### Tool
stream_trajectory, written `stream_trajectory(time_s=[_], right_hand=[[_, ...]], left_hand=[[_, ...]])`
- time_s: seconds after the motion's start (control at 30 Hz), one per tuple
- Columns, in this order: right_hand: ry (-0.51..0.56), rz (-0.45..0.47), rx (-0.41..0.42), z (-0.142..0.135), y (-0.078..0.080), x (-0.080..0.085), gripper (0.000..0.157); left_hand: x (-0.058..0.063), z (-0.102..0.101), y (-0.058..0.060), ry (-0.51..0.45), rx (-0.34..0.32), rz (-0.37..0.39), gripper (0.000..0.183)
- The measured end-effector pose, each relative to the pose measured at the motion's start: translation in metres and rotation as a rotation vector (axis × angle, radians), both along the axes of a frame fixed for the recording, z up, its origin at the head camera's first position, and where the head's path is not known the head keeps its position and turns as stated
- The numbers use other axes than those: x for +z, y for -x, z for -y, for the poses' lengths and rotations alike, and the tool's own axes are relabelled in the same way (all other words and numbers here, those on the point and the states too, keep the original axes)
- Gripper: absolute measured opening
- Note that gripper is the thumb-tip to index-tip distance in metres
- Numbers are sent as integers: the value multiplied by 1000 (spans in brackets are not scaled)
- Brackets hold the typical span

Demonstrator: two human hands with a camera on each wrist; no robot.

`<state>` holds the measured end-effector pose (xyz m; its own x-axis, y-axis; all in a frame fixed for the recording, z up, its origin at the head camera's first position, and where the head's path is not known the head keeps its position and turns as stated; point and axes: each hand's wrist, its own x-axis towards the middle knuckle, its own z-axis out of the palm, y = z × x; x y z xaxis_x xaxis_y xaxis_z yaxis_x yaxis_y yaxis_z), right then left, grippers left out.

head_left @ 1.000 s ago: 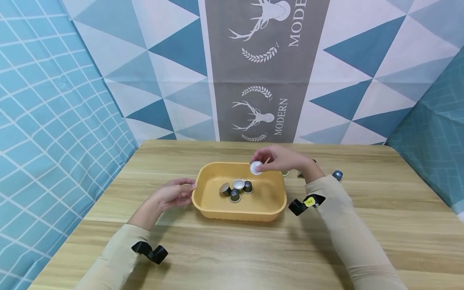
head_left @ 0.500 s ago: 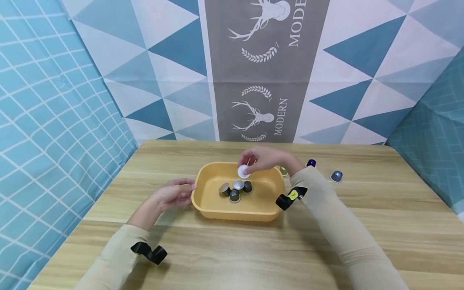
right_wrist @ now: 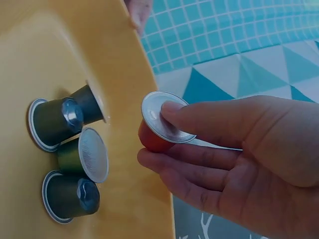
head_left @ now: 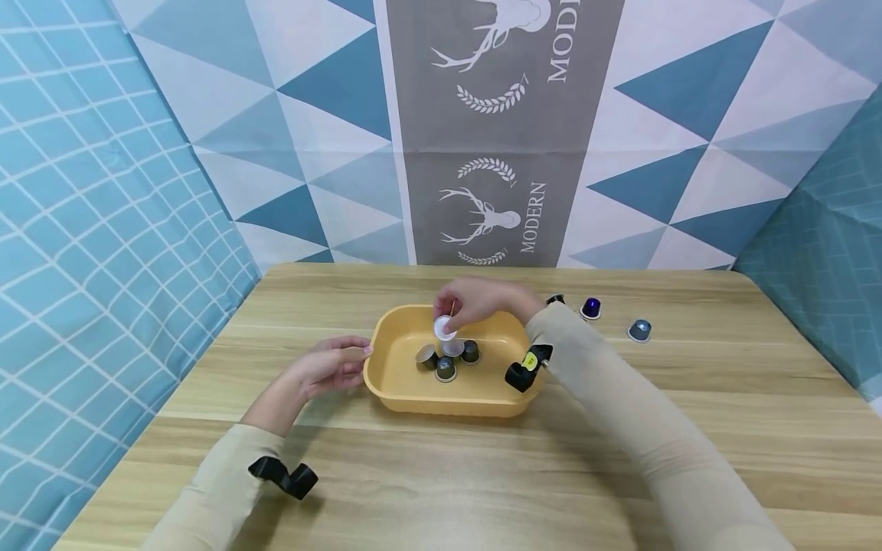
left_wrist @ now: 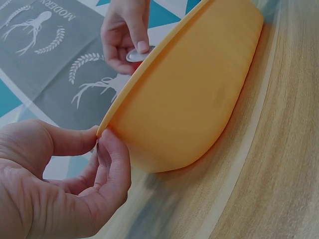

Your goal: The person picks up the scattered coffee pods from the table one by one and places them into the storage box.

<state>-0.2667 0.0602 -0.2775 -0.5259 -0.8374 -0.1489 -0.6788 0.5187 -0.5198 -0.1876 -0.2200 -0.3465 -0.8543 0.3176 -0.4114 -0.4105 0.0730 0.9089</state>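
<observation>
Below the frame's centre, the left hand point(head_left: 335, 367) is pinching the tray point(head_left: 448, 406) at its left, probably steadying it; the right hand point(head_left: 472, 300) is gripping a red pod point(right_wrist: 153, 138) between thumb point(right_wrist: 212, 115) and fingers point(right_wrist: 203, 156), above four pods point(head_left: 445, 369); how high it is hanging seems hard to judge.

**A makeshift recording area**

A wood-grain table point(head_left: 427, 478) stands screened by a creased blue grid sheet point(head_left: 103, 237) at left, a stag-and-triangle sheet point(head_left: 475, 138) behind and a teal sheet point(head_left: 820, 237) at right. These, with black wrist-worn devices point(head_left: 302, 482), indicate a staged filming spot; room type indeterminate.
</observation>
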Motion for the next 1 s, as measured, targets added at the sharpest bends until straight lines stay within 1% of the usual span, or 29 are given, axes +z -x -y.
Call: stream_trajectory(time_s=[0.2, 0.37, 0.53, 0.67, 0.87, 1.0], right_hand=[[-21, -12, 7, 12, 1, -3, 20], [-54, -7, 11, 20, 4, -9, 17], [-89, -7, 18, 28, 6, -14, 16], [-122, -18, 10, 32, 6, -16, 15], [-180, -56, -10, 38, 5, -17, 13], [-218, -53, -12, 42, 8, -20, 15]], left_hand=[[1, -1, -2, -2, -14, -2, 33], [2, -1, -2, -6, -13, 0, 31], [2, 0, -2, 0, -13, -5, 33], [2, 0, -1, 12, -8, 3, 35], [2, -2, -2, -1, -10, -3, 36], [3, -2, -2, -5, -6, 2, 34]])
